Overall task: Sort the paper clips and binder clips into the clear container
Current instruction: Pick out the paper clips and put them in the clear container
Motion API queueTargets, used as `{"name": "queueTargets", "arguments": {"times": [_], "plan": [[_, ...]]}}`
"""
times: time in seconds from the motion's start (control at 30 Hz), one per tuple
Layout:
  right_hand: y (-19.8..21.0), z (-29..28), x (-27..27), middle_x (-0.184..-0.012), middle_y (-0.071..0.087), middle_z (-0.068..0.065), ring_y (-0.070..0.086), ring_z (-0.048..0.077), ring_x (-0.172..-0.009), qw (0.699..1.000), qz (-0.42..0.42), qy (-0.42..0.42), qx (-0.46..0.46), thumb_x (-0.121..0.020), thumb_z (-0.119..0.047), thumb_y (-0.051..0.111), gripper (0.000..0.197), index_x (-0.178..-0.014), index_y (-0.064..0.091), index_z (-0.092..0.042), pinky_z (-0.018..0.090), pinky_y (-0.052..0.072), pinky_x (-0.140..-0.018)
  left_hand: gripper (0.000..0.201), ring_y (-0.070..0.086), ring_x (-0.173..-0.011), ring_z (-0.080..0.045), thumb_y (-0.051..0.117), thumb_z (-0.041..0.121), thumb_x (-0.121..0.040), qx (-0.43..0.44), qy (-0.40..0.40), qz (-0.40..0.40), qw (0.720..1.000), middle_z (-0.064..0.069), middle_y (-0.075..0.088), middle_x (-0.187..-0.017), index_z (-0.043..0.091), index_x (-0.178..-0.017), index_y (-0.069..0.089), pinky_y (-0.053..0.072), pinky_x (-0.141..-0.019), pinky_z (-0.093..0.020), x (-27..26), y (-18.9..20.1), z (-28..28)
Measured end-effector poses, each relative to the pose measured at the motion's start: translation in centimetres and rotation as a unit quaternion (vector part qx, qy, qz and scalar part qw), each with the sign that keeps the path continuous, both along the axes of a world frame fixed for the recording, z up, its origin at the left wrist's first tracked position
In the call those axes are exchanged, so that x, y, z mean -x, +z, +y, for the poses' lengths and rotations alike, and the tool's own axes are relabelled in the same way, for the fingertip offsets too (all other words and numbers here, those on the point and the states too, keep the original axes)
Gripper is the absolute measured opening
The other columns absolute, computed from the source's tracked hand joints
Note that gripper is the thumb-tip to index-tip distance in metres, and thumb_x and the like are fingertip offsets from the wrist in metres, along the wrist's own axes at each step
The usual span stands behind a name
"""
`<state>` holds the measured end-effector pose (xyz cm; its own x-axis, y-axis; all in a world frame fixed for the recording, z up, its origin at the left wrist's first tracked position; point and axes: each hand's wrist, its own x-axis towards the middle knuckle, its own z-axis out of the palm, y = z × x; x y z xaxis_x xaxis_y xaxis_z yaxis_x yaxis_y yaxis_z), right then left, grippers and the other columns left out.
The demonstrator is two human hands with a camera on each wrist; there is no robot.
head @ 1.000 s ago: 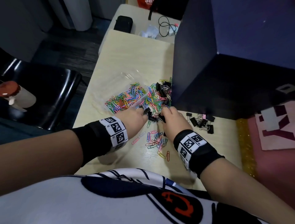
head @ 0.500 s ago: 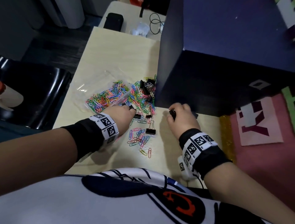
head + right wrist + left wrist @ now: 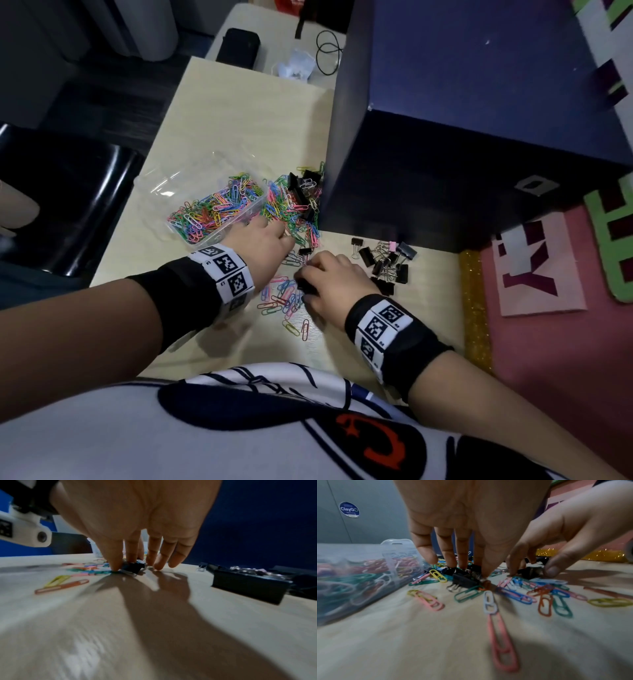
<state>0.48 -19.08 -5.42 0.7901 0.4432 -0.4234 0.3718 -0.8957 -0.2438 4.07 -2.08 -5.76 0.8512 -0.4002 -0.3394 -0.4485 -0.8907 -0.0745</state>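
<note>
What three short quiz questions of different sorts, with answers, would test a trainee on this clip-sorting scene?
1. True or false: the clear container already holds coloured paper clips.
2. Which side of the right hand is the sorted pile of binder clips on? A) its right B) its left
3. Fill in: the right hand's fingers pinch a black ____ clip.

Key: 1 true; 2 A; 3 binder.

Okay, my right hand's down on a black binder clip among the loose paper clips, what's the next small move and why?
Probably lift that binder clip clear. The right hand already has thumb and fingertips around it on the table, among loose paper clips. Whether it then goes to the binder clip pile or the container is unclear; the visible compartment holds only paper clips.
</note>
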Motion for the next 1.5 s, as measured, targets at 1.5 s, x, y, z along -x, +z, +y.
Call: {"name": "queueTargets", "arguments": {"times": [1.5], "plan": [[2.1,-4.8,-1.8,-0.127,0.046,0.009,0.046,0.029,-0.117,0.909,-0.104,-0.403,-0.015,-0.092,-0.022,0.048,0.032,-0.123,0.047,-0.016,0.039,0.039,-0.095,0.044,0.064,-0.095,-0.011,0.059,0.016,-0.089,0.394,0.109,0.14,0.902,0.001,0.063,-0.116,0.019,-0.131,0.049,0.047,-0.087,-0.021,-0.2,3.0,-3.8]]}}
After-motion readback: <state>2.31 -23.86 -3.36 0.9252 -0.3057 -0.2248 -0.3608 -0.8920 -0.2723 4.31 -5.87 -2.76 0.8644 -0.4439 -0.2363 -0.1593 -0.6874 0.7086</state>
